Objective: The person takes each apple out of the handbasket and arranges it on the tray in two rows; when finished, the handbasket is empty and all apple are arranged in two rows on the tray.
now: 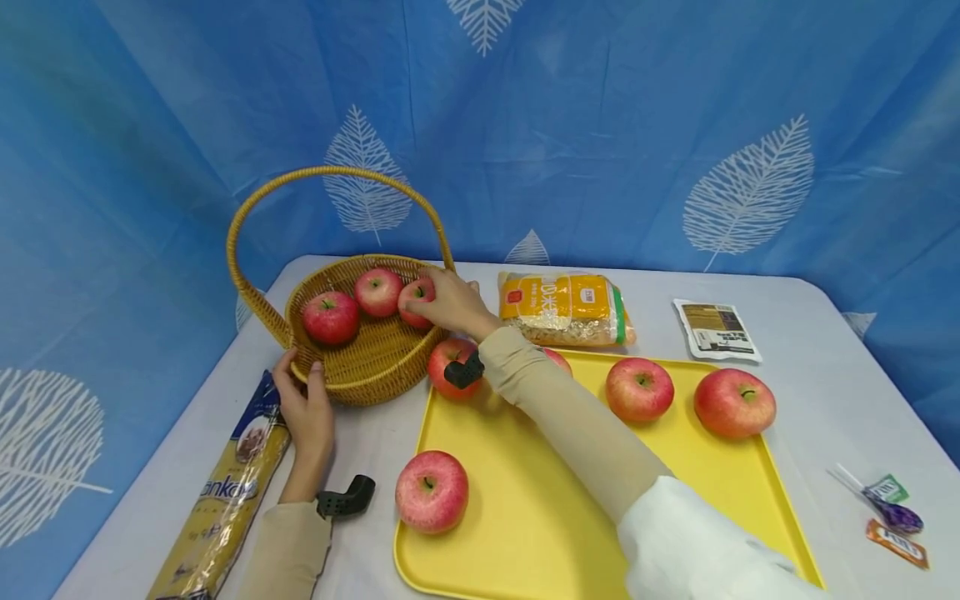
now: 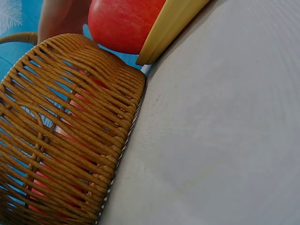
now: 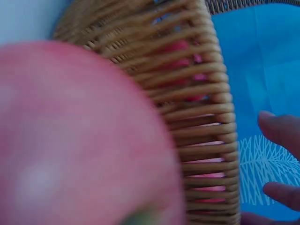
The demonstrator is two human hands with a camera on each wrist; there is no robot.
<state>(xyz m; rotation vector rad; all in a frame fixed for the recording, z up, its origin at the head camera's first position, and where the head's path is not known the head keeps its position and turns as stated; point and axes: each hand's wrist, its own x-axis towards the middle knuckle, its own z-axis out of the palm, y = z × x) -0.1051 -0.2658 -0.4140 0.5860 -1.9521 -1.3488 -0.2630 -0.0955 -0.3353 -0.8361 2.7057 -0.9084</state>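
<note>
At the left stands a wicker basket (image 1: 375,387) with a tall arched handle and three red apples inside. My left hand (image 1: 307,412) grips its near left rim, thumb and fingers at the edge. Over the right side of the basket, my right hand (image 1: 453,300) reaches above the rightmost apple (image 1: 417,302), its thumb overlapping it. In the right wrist view, fingers (image 3: 283,129) stand apart above the rim with nothing between them. Another apple (image 3: 79,140) fills the foreground there. In the left wrist view the woven wall (image 2: 70,136) is close.
A yellow tray (image 1: 517,500) bears several apples, one (image 1: 432,492) near its left edge. Behind it lies a bag of grain (image 1: 566,308), with a flat packet (image 1: 717,330) farther right. A long yellow pack (image 1: 225,500) lies left; small sweets (image 1: 892,512) lie right.
</note>
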